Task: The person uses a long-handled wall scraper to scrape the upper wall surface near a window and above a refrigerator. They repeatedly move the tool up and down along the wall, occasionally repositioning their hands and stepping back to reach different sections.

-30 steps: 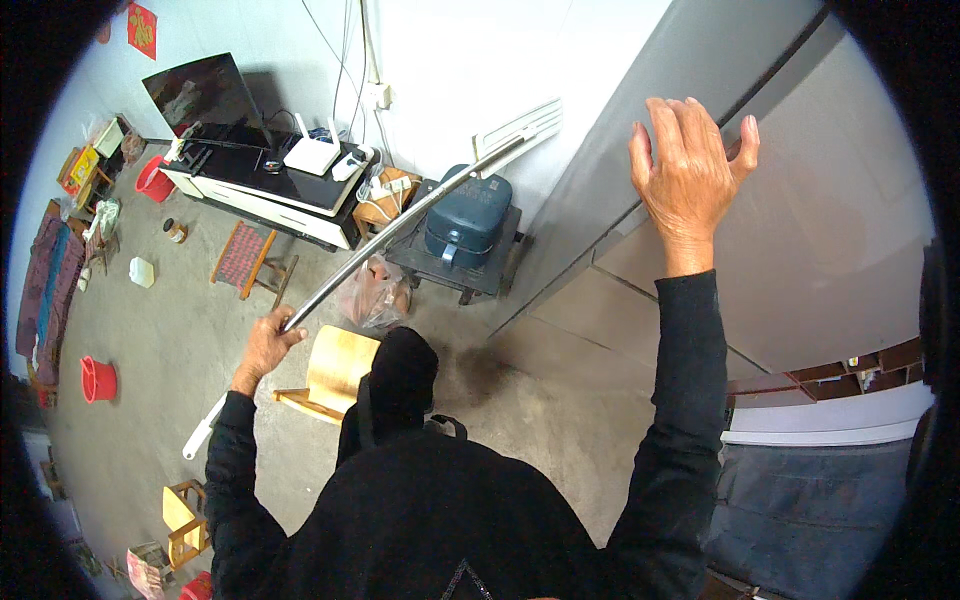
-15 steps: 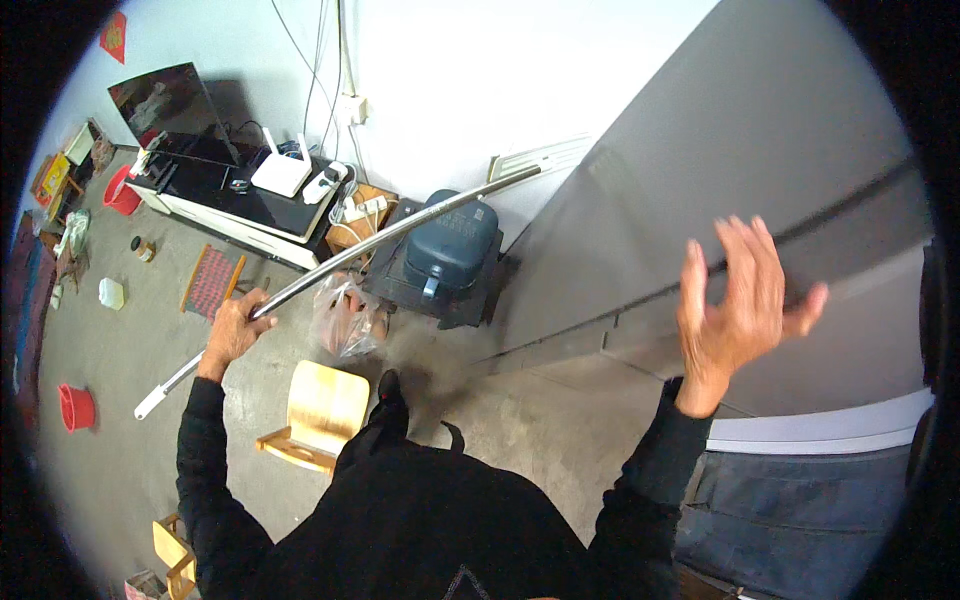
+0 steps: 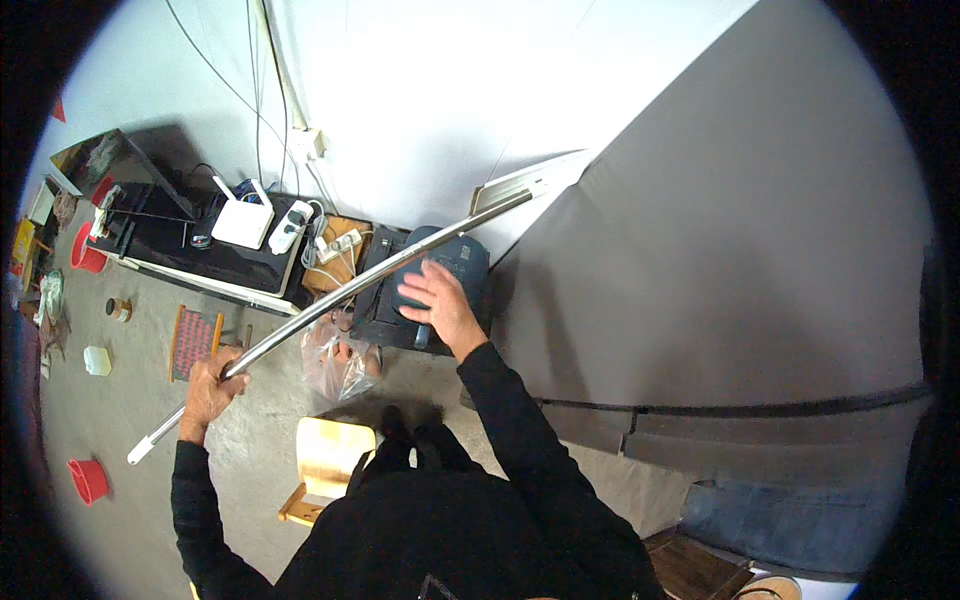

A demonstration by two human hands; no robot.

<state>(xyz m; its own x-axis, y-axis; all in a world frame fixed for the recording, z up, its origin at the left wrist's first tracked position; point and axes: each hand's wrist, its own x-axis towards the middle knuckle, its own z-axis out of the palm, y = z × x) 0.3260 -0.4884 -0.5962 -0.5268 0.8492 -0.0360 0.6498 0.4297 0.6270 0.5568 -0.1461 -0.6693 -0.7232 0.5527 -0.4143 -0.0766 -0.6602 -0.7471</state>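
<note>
At far left, a red bucket (image 3: 87, 482) stands on the grey floor (image 3: 130, 400), with a pale translucent jug (image 3: 97, 361) above it in the view and a small dark-topped jar (image 3: 118, 309) near the jug. Next comes a low stool (image 3: 193, 342) with a red woven seat. Just beside it in the view is the left hand (image 3: 212, 390), its fingers wrapped around a long metal pole (image 3: 370, 284) near the lower end, which carries a white grip (image 3: 143, 449). The pole slants from this hand up to the right — passing in front of a clear plastic bag (image 3: 335, 365) and a dark blue-green case (image 3: 467, 262). Behind the stool, a black-topped low cabinet (image 3: 160, 230) bears a white router (image 3: 243, 222). A yellow wooden chair (image 3: 332, 455) stands at lower centre, near the bag. Further right, the right hand (image 3: 440, 305) appears in front of the case, just below the pole — its fingers spread and grasping nothing. A pale flat piece (image 3: 545, 180) shows at the pole's upper end; whether the two are joined cannot be told. A broad grey surface (image 3: 720, 250) fills the right side
</note>
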